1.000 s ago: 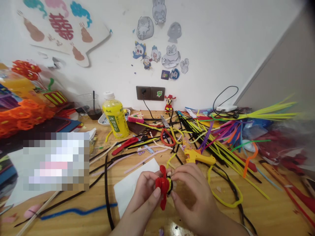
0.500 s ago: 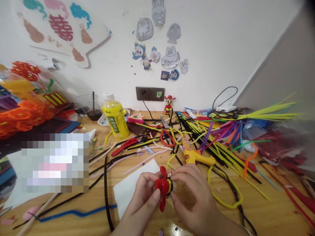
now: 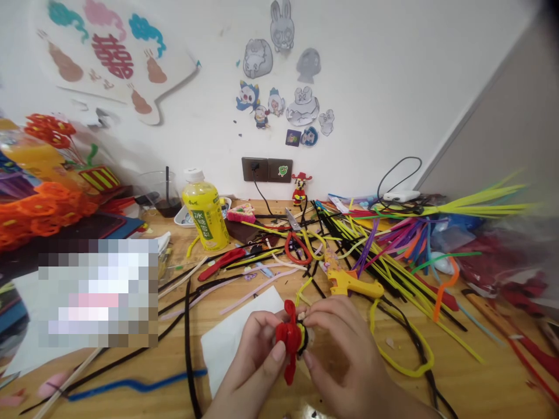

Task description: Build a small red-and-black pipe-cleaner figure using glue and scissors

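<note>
Between my hands is a small fuzzy pipe-cleaner figure [image 3: 289, 337], with a red hat-like part that has two side flaps, and a yellow and black band below. My left hand [image 3: 257, 352] pinches the red part between thumb and fingers. On the other side, the fingertips and thumb of my right hand [image 3: 345, 343] close on the black and pale end, whose far side they hide. Under my left hand lies a white paper sheet [image 3: 238, 326]. A similar red-hatted figure [image 3: 300, 189] stands upright against the wall.
Beyond my right hand lies a yellow glue gun [image 3: 353, 284]. Red-handled scissors [image 3: 297, 247] rest behind it. A yellow drink bottle [image 3: 205, 215] stands at the back left. Bundles of coloured pipe cleaners [image 3: 371, 250] spread to the right. A blue pipe cleaner [image 3: 140, 385] lies at front left.
The view has tilted slightly, so the scene sits a little lower in the picture. Both hands keep the same hold on the figure.
</note>
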Available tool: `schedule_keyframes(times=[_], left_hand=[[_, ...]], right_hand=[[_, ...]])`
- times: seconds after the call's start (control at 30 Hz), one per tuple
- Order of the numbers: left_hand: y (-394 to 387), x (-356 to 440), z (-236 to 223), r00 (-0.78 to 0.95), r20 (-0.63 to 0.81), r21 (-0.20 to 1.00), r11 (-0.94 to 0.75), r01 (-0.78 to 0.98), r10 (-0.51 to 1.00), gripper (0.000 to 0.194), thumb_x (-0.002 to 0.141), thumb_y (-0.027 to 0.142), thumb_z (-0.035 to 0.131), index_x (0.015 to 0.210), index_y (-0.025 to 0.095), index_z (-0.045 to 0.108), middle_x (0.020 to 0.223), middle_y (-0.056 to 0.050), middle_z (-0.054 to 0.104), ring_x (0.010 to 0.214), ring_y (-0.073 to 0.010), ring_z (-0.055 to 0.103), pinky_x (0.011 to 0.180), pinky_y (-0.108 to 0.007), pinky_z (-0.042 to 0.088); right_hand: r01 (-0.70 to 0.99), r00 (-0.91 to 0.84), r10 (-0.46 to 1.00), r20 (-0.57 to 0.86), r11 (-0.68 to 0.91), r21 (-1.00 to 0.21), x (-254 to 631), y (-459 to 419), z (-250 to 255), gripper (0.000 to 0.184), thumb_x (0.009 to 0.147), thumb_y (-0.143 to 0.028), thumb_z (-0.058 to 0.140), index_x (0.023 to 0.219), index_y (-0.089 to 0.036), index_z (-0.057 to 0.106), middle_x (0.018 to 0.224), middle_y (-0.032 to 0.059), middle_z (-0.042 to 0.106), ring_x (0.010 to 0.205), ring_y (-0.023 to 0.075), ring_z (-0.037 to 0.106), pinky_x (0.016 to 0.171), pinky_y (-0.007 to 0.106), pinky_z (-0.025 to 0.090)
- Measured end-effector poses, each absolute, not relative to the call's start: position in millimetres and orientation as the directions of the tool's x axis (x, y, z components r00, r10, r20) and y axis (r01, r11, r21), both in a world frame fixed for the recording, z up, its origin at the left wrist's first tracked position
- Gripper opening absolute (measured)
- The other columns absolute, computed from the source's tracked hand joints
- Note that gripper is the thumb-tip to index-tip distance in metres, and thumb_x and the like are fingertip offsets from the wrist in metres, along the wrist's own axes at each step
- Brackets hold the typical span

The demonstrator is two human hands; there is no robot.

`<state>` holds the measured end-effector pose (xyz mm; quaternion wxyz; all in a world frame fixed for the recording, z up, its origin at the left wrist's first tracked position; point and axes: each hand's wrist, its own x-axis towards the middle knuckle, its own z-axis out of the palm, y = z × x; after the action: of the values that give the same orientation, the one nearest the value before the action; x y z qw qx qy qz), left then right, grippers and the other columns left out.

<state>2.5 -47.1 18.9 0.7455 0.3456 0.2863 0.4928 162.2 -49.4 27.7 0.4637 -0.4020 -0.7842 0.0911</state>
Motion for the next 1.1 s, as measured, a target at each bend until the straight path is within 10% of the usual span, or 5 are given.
schedule_keyframes(times=[0.5, 1.1], left_hand=[[-48.0, 4.5, 21.9, 0.336, -0.09, 0.795, 0.27, -0.543, 0.938, 0.016, 0.07, 0.029, 0.069, 0.081, 0.023, 0.058, 0.096, -0.003, 0.065, 0.104, -0.0209, 0.053, 0.084, -0.032, 0.038], [-46.7, 2.4, 16.8, 0.362, -0.052, 0.823, 0.245, -0.512, 0.931, 0.008, 0.077, 0.025, 0.062, 0.083, 0.023, 0.057, 0.081, -0.001, 0.061, 0.073, -0.0131, 0.05, 0.073, -0.027, 0.038]], right_hand=[[0.508, -0.211, 0.732, 0.648, 0.648, -0.567, 162.0, -49.7, 24.2, 0.027, 0.07, -0.009, 0.051, 0.095, -0.019, 0.052, 0.089, 0.007, 0.057, 0.085, 0.021, 0.054, 0.073, 0.036, 0.045], [0.486, -0.202, 0.784, 0.587, 0.6, -0.635, 161.3, -50.2, 25.7, 0.021, 0.071, -0.012, 0.051, 0.091, -0.019, 0.052, 0.088, 0.0063, 0.056, 0.084, 0.0204, 0.052, 0.073, 0.035, 0.044]])
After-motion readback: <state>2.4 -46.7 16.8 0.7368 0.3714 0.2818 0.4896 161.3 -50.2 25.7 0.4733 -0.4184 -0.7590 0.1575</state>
